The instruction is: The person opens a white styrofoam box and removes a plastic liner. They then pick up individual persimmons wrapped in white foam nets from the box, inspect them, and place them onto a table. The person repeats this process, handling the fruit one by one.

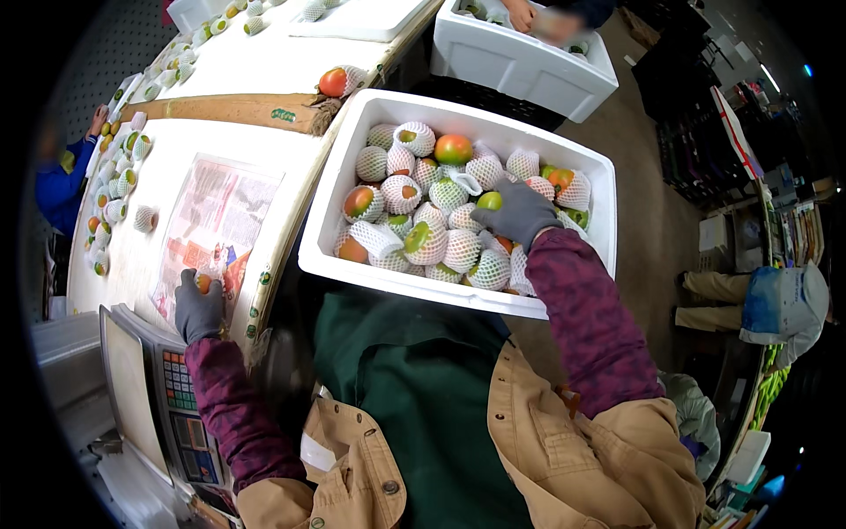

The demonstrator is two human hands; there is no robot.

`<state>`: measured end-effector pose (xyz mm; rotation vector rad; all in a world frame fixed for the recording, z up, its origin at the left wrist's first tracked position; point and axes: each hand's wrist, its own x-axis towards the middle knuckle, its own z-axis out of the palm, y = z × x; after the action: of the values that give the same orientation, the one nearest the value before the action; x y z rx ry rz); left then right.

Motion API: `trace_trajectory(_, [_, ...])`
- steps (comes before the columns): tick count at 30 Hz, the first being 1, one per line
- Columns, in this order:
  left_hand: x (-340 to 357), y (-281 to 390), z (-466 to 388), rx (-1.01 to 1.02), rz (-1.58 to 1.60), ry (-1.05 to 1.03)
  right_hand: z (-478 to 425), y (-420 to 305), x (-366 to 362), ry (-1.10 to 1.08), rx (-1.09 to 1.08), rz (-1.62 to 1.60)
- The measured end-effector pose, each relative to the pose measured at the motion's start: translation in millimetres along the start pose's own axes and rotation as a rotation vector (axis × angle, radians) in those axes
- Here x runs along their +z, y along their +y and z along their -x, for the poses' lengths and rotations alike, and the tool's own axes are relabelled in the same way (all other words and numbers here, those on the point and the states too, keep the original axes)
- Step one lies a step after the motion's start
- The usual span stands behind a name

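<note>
My left hand [200, 307], in a grey glove, holds a small red-orange tomato [203, 283] over a printed newspaper sheet [218, 211] on the white table. My right hand [522, 211], gloved alike, reaches into a white foam box [456, 301] and has its fingers at a green tomato [490, 201]; whether it grips it I cannot tell. Many red and green tomatoes fill the box, most in white foam net sleeves. A bare red-green tomato [453, 150] lies near the box's far wall, and an empty-looking foam net [377, 238] lies on top at the left.
A wooden bar [225, 112] crosses the table [277, 145], with netted tomatoes [115, 192] along its far edge. A digital scale [178, 377] stands at lower left. Beyond my box, another person's hands are at a second foam box [515, 66]. More people stand at far left and right.
</note>
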<state>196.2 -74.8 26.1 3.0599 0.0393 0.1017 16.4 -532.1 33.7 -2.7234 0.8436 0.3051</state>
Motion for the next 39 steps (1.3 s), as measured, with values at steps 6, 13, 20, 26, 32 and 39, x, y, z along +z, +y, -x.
trace_trajectory(6, [10, -6, -7, 0.04, 0.054, -0.001, -3, 12, 6, -0.003, 0.081, -0.466])
trace_trajectory(13, [7, 1, 3, 0.028, -0.016, 0.025, 69, -5, -30, -0.192, 0.171, -1.724])
trace_trajectory(20, [10, 3, 6, 0.161, 0.126, 0.133, 102, -13, -16, -0.237, 0.135, -1.937])
trace_trajectory(26, [17, -10, 8, 0.283, -0.036, 0.253, 112, -18, -13, -0.267, 0.086, -1.967])
trace_trajectory(32, [-36, 129, 101, 0.468, 1.124, -0.091, 119, -30, -6, -0.223, 0.075, -1.894])
trace_trajectory(39, [-37, 218, 172, 0.497, 1.702, -0.967, 132, -53, 2, -0.154, -0.041, -1.48])
